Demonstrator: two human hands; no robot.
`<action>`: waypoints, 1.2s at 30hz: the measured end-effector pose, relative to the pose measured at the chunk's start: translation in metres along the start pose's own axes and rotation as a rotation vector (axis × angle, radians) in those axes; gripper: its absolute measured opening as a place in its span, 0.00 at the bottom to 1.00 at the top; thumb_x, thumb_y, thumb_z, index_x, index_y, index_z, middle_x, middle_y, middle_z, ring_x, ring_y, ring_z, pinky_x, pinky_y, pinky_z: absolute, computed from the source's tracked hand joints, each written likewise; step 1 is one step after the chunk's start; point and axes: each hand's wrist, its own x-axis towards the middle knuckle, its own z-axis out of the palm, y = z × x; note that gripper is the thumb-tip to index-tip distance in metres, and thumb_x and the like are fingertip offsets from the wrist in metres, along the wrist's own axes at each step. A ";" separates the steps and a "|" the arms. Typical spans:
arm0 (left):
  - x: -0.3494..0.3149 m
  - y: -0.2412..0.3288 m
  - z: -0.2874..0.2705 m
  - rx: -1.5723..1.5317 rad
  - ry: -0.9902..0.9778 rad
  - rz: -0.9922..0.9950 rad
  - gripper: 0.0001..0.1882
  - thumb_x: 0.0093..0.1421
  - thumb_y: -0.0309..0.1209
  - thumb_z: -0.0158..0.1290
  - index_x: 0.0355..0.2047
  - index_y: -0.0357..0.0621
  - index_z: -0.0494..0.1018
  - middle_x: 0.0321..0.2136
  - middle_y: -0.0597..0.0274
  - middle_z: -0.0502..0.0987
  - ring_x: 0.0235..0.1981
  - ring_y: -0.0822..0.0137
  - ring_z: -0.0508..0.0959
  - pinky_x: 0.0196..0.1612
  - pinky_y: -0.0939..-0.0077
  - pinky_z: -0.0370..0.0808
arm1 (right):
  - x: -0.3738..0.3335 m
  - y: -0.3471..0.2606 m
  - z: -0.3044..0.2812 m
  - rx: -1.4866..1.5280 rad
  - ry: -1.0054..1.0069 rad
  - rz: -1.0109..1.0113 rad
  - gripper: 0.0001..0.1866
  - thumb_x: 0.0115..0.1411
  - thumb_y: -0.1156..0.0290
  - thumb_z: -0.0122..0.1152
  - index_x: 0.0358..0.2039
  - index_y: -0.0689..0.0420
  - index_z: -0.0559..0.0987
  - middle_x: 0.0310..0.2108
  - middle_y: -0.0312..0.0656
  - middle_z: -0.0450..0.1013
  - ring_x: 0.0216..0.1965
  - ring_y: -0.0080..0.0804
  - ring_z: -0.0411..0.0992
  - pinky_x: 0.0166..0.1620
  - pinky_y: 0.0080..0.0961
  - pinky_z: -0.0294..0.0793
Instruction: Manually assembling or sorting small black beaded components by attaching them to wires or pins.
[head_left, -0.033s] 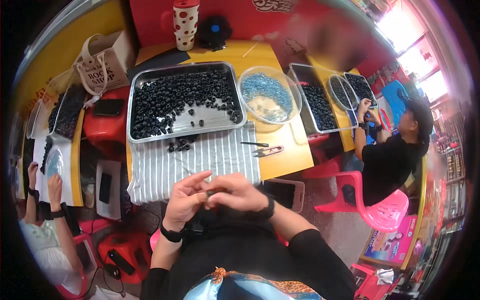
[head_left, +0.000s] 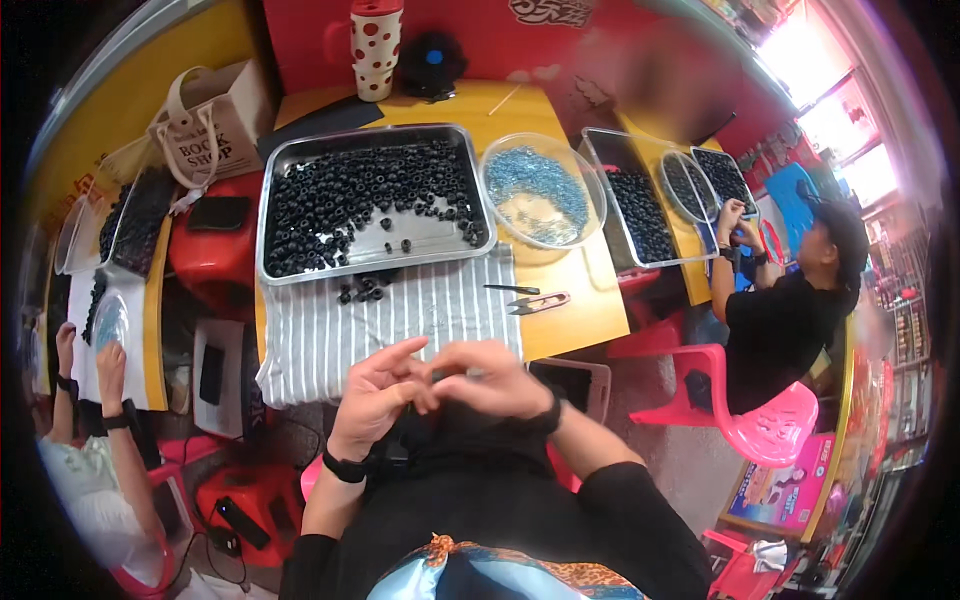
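My left hand point(head_left: 378, 398) and my right hand point(head_left: 492, 380) meet in front of me, just off the near edge of a grey striped cloth point(head_left: 420, 310). My left thumb presses against curled fingers while another finger stretches out. The right fingers bend down to a pinch close by the left fingertips. Whatever lies between them is too small or hidden to make out. Beyond the cloth stands a metal tray point(head_left: 378, 268) of black ring-like beads point(head_left: 360, 180), some spilled onto the cloth. Right of it is a clear round tub point(head_left: 603, 208) with small pale-blue pieces point(head_left: 545, 180).
Thread snips point(head_left: 540, 303) and a dark slim tool point(head_left: 511, 288) lie on the yellow table point(head_left: 590, 325). A spotted tumbler point(head_left: 375, 55) stands at the back. Co-workers sit at tables on the right point(head_left: 790, 330) and left point(head_left: 100, 480). Red stools point(head_left: 250, 500) stand at left.
My right hand has shifted slightly to the right, and its fingers are raised a little higher. My left hand stays nearly in place. The whole view has drifted a touch.
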 end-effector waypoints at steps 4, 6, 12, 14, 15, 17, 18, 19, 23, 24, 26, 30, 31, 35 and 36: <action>-0.002 -0.008 -0.022 0.275 0.172 0.070 0.18 0.61 0.19 0.50 0.52 0.32 0.69 0.42 0.50 0.77 0.32 0.67 0.80 0.34 0.78 0.75 | -0.013 -0.030 -0.080 -0.341 0.633 0.068 0.07 0.56 0.81 0.61 0.36 0.60 0.78 0.31 0.35 0.75 0.32 0.22 0.73 0.36 0.21 0.73; 0.003 -0.005 -0.031 0.453 0.326 0.114 0.14 0.61 0.22 0.52 0.47 0.32 0.73 0.42 0.53 0.78 0.32 0.71 0.79 0.34 0.80 0.74 | -0.019 -0.030 -0.159 -0.439 0.815 -0.048 0.09 0.58 0.81 0.58 0.40 0.61 0.76 0.30 0.34 0.74 0.27 0.18 0.70 0.31 0.16 0.71; 0.031 0.023 -0.053 1.146 0.539 0.464 0.10 0.58 0.21 0.53 0.40 0.32 0.75 0.36 0.54 0.76 0.34 0.63 0.77 0.38 0.72 0.73 | -0.030 -0.006 -0.217 -0.815 0.861 -0.026 0.15 0.56 0.80 0.60 0.46 0.66 0.74 0.26 0.36 0.73 0.25 0.18 0.69 0.29 0.17 0.68; 0.037 0.029 -0.048 1.588 0.509 0.590 0.11 0.56 0.20 0.52 0.40 0.32 0.74 0.36 0.50 0.74 0.37 0.55 0.75 0.43 0.66 0.72 | -0.024 0.014 -0.168 -0.496 0.731 0.048 0.12 0.57 0.80 0.59 0.42 0.64 0.76 0.24 0.33 0.71 0.24 0.16 0.66 0.28 0.16 0.66; 0.039 0.027 -0.037 1.659 0.541 0.547 0.15 0.51 0.19 0.53 0.41 0.33 0.73 0.41 0.44 0.72 0.44 0.46 0.70 0.50 0.60 0.68 | -0.023 0.019 -0.143 -0.537 0.646 0.077 0.08 0.56 0.81 0.60 0.38 0.63 0.78 0.22 0.32 0.70 0.24 0.15 0.65 0.28 0.17 0.66; 0.040 0.020 -0.036 1.798 0.512 0.459 0.16 0.51 0.19 0.53 0.43 0.33 0.72 0.43 0.44 0.71 0.45 0.46 0.69 0.50 0.59 0.67 | -0.018 0.028 -0.096 -0.659 0.470 0.015 0.09 0.52 0.82 0.62 0.36 0.63 0.78 0.20 0.37 0.71 0.21 0.22 0.68 0.27 0.21 0.67; 0.041 0.016 -0.037 1.859 0.485 0.415 0.17 0.51 0.19 0.53 0.43 0.33 0.72 0.44 0.44 0.70 0.46 0.46 0.68 0.51 0.59 0.67 | -0.016 0.033 -0.077 -0.638 0.434 -0.050 0.10 0.50 0.82 0.63 0.35 0.63 0.77 0.21 0.42 0.71 0.21 0.29 0.69 0.26 0.24 0.68; 0.041 0.013 -0.035 1.901 0.485 0.440 0.18 0.50 0.19 0.52 0.44 0.32 0.71 0.45 0.44 0.70 0.47 0.45 0.68 0.51 0.59 0.67 | -0.014 0.031 -0.061 -0.629 0.391 -0.078 0.10 0.49 0.82 0.64 0.34 0.64 0.77 0.23 0.45 0.71 0.22 0.34 0.71 0.27 0.26 0.69; 0.038 0.010 -0.029 1.909 0.441 0.543 0.15 0.50 0.17 0.50 0.41 0.32 0.73 0.42 0.46 0.72 0.44 0.47 0.69 0.49 0.61 0.68 | -0.006 0.022 -0.021 -0.537 0.259 -0.068 0.08 0.51 0.81 0.63 0.33 0.63 0.77 0.24 0.46 0.70 0.24 0.40 0.72 0.28 0.30 0.69; 0.038 0.010 -0.031 1.880 0.416 0.564 0.15 0.50 0.17 0.50 0.40 0.32 0.73 0.40 0.47 0.73 0.43 0.48 0.69 0.48 0.61 0.68 | -0.005 0.023 -0.016 -0.518 0.241 -0.073 0.08 0.51 0.80 0.63 0.33 0.63 0.77 0.24 0.46 0.70 0.25 0.41 0.72 0.28 0.30 0.69; 0.038 0.010 -0.034 1.840 0.385 0.567 0.13 0.50 0.16 0.50 0.37 0.32 0.74 0.36 0.50 0.73 0.40 0.50 0.70 0.45 0.62 0.69 | -0.002 0.023 -0.007 -0.512 0.204 -0.079 0.08 0.51 0.80 0.63 0.33 0.63 0.76 0.24 0.46 0.70 0.25 0.42 0.72 0.28 0.32 0.69; 0.042 0.013 -0.036 1.837 0.376 0.536 0.11 0.50 0.17 0.50 0.35 0.34 0.75 0.31 0.53 0.72 0.35 0.52 0.69 0.40 0.62 0.69 | 0.001 0.027 0.004 -0.523 0.175 -0.097 0.08 0.51 0.80 0.63 0.33 0.63 0.76 0.25 0.45 0.70 0.25 0.43 0.72 0.27 0.33 0.69; 0.043 0.013 -0.036 1.844 0.382 0.538 0.11 0.49 0.17 0.51 0.35 0.34 0.75 0.30 0.53 0.71 0.34 0.52 0.68 0.39 0.62 0.69 | 0.001 0.029 0.006 -0.513 0.176 -0.093 0.08 0.51 0.80 0.63 0.33 0.63 0.76 0.24 0.45 0.69 0.25 0.43 0.71 0.27 0.32 0.69; 0.045 0.013 -0.039 1.731 0.382 0.537 0.11 0.49 0.18 0.52 0.35 0.36 0.75 0.33 0.52 0.74 0.38 0.52 0.71 0.42 0.63 0.70 | 0.003 0.033 0.013 -0.448 0.213 -0.093 0.08 0.51 0.80 0.63 0.34 0.63 0.76 0.24 0.45 0.70 0.23 0.39 0.71 0.27 0.30 0.69; 0.043 0.014 -0.036 1.672 0.360 0.601 0.11 0.50 0.18 0.53 0.35 0.36 0.75 0.34 0.52 0.74 0.38 0.51 0.72 0.42 0.64 0.70 | 0.005 0.032 0.015 -0.405 0.246 -0.092 0.08 0.52 0.81 0.63 0.34 0.63 0.76 0.24 0.44 0.70 0.23 0.37 0.71 0.27 0.29 0.69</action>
